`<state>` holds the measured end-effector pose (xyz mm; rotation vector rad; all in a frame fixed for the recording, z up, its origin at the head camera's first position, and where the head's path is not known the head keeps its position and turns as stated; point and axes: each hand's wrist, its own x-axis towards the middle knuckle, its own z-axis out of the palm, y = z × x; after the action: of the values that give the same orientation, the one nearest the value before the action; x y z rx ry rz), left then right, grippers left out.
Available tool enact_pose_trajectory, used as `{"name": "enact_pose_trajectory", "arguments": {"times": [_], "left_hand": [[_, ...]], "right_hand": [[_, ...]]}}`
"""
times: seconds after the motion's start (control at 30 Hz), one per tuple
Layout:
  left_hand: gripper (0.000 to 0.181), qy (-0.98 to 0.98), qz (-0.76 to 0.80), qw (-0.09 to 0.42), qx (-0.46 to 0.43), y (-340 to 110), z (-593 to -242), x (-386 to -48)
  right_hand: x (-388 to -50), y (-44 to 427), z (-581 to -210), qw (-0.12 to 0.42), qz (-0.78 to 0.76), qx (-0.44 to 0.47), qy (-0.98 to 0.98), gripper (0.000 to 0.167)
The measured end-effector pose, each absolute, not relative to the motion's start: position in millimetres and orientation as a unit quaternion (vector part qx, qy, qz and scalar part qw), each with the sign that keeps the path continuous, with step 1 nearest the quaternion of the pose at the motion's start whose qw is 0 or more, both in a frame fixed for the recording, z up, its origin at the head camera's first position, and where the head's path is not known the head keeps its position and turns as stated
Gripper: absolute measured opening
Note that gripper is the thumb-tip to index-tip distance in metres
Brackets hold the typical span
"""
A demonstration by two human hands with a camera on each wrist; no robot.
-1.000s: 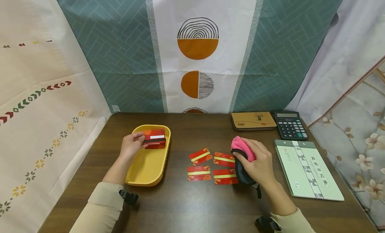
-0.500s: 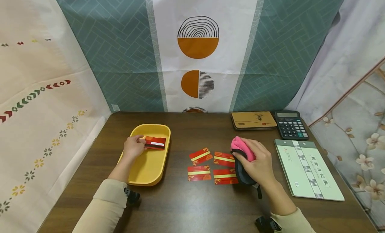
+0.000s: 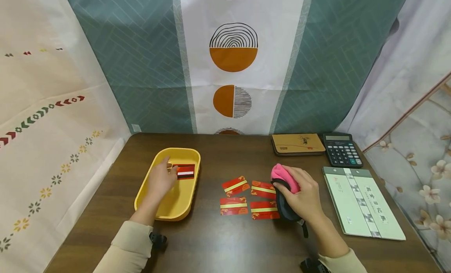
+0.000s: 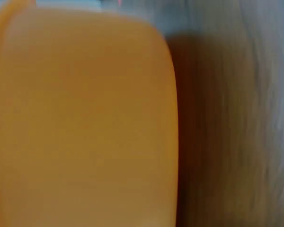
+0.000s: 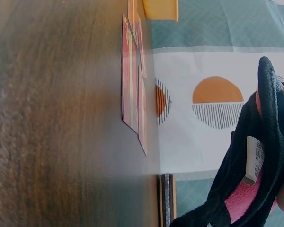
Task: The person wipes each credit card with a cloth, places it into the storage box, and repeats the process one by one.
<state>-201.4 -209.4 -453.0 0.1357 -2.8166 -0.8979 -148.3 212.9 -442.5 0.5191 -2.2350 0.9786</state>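
On the brown wooden table (image 3: 218, 245), a yellow tray (image 3: 181, 200) sits beneath the left hand (image 3: 160, 181), its fingers loosely parted around nothing. The right hand (image 3: 303, 192) grips a dark, pink-lined pouch (image 3: 284, 204). Four red cards (image 3: 239, 211) lie between the hands; a black-striped red card (image 3: 185, 168) lies in the tray, just beside the left thumb.

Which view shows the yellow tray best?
Head view: most of the yellow tray shows, though the left hand covers some. Left wrist shows a blurred, cropped close-up; right wrist, only a small part.
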Motion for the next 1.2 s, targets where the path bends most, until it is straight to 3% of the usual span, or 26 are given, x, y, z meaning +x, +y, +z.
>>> {"name": "enact_pose_trajectory", "arguments": {"times": [0.2, 0.5, 0.77, 1.2], "left_hand": [[0.045, -0.940, -0.291, 0.178, -0.034, -175, -454, -185], [0.033, -0.909, -0.327, 0.207, -0.157, -132, -457, -172], [0.032, -0.886, -0.327, 0.180, -0.273, -92, -462, -164], [0.031, -0.897, -0.381, 0.088, -0.207, -61, -487, -178]], "right_hand": [[-145, 217, -447, 0.324, 0.371, 0.187, -0.850, 0.061], [-145, 218, -446, 0.322, 0.374, 0.186, -0.849, 0.062], [-146, 216, -446, 0.324, 0.373, 0.193, -0.848, 0.061], [-145, 213, -440, 0.316, 0.374, 0.197, -0.849, 0.060]]}}
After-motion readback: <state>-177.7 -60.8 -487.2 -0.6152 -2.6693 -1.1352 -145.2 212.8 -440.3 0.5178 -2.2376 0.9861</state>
